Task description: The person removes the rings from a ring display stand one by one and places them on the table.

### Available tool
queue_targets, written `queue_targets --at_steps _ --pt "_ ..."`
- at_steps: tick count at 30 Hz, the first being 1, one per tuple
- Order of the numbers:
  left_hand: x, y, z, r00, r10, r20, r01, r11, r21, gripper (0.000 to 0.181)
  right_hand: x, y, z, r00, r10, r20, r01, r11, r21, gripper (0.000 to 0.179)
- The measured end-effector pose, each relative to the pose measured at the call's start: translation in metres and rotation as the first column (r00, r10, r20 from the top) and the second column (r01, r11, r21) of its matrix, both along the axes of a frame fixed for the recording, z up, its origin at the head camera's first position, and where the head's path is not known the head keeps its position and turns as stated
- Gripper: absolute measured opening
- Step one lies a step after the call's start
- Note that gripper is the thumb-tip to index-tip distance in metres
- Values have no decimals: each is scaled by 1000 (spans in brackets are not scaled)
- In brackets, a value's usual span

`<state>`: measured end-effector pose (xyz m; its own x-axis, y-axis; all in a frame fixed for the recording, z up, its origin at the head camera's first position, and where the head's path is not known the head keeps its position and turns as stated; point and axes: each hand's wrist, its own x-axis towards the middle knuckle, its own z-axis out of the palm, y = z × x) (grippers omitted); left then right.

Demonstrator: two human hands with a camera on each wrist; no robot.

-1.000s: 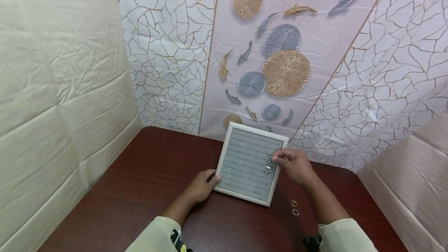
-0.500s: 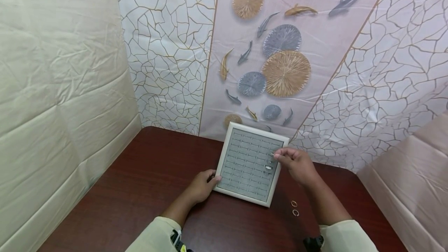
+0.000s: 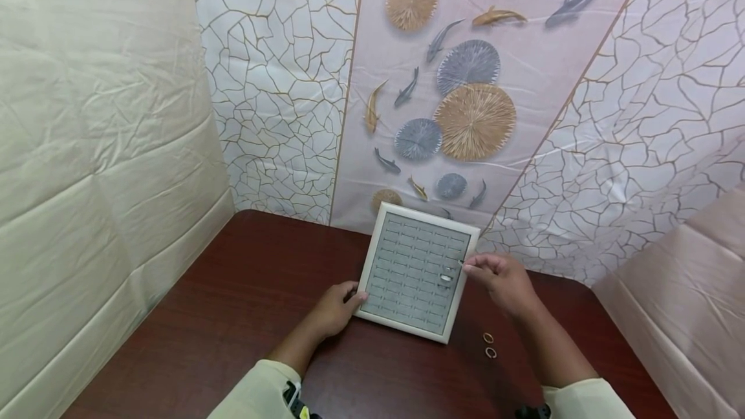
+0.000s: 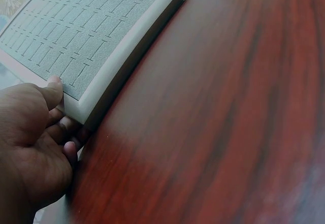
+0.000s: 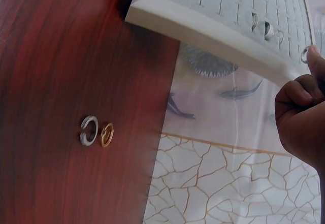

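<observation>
A ring display tray (image 3: 407,277) with grey slotted padding and a cream frame is propped at a tilt on the table. My left hand (image 3: 335,309) grips its lower left corner, thumb on the front; in the left wrist view, fingers (image 4: 63,127) curl beneath the frame. My right hand (image 3: 502,282) is at the tray's right edge. There its thumb and forefinger pinch a silver ring (image 5: 304,55). Several rings sit in the slots close by, among them a wide silver ring (image 5: 268,30) and a thinner ring (image 5: 254,22).
On the dark red wooden table (image 3: 233,315), right of the tray, lie a gold ring (image 5: 106,135) and an open-ended silver ring (image 5: 89,130). A patterned cloth (image 3: 279,83) hangs behind the table's far edge, and cream cloth (image 3: 105,147) covers the left side.
My right hand lifts slightly, then shifts right and down, from over the slots to the tray's right edge. The left hand and the tray stay in place.
</observation>
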<state>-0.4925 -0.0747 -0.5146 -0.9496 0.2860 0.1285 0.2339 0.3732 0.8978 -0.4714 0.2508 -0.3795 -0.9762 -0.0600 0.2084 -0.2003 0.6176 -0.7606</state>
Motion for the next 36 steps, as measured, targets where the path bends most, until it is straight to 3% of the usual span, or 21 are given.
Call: queue_targets --at_steps 11,18,24,29,36 --pt "2 -1 1 1000 2 -14 -2 1000 8 46 15 29 -18 999 -27 21 29 995 -92 37" --pt "1 -1 1 1000 9 -14 -9 1000 8 44 27 50 -30 995 -59 79 65 995 -75 36" --pt "2 -2 2 1000 12 -8 -12 1000 -5 46 35 62 -43 989 -41 145 49 997 -55 36" --pt "1 -2 3 1000 19 -8 -19 1000 -9 47 38 69 -52 979 0 206 11 999 -52 34" --pt "0 -1 3 1000 13 -8 -13 1000 -9 46 43 79 -67 941 187 283 -167 981 -95 29"
